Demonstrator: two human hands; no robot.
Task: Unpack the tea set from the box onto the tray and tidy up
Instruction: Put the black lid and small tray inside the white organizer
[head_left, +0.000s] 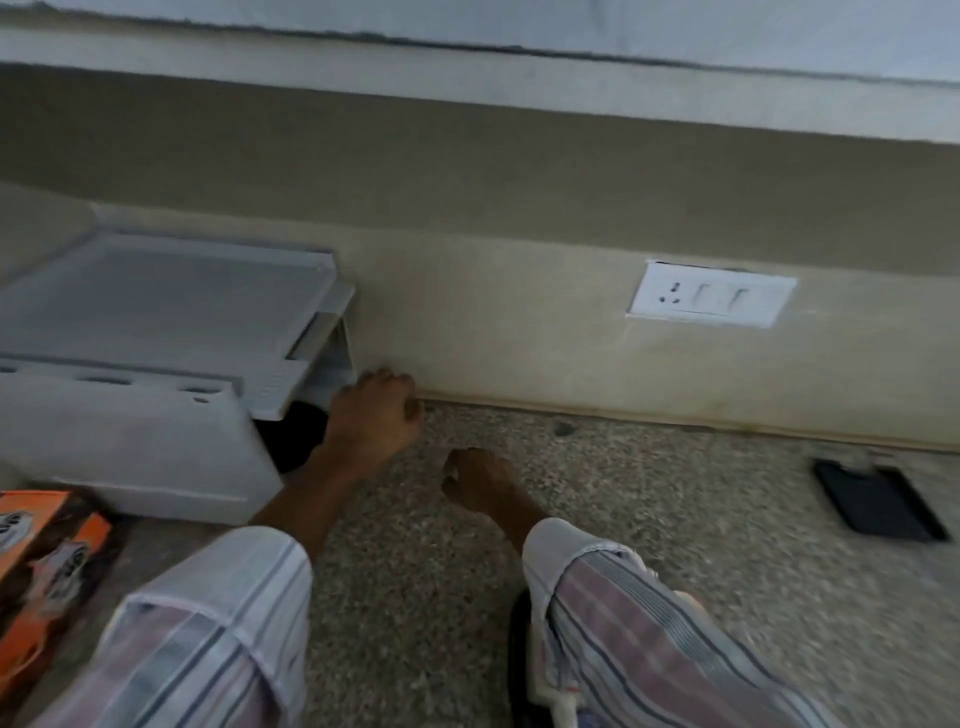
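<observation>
The view is blurred by motion. An orange box (44, 551) printed with pictures of cups lies on the floor at the bottom left, partly cut off. My left hand (371, 410) reaches forward beside the right end of a white printer (140, 374), close to the wall, fingers curled with nothing visible in them. My right hand (478, 480) hovers low over the speckled floor, fingers also curled and empty. A flat black rectangular thing (878, 501), perhaps a small tray, lies on the floor at the far right. No cups or teapot show.
A beige wall runs across the back with a white socket plate (711, 301) low on it. The printer stands against the wall at left, with a dark gap (291, 436) at its right side. Speckled stone floor (649, 519) fills the middle and right.
</observation>
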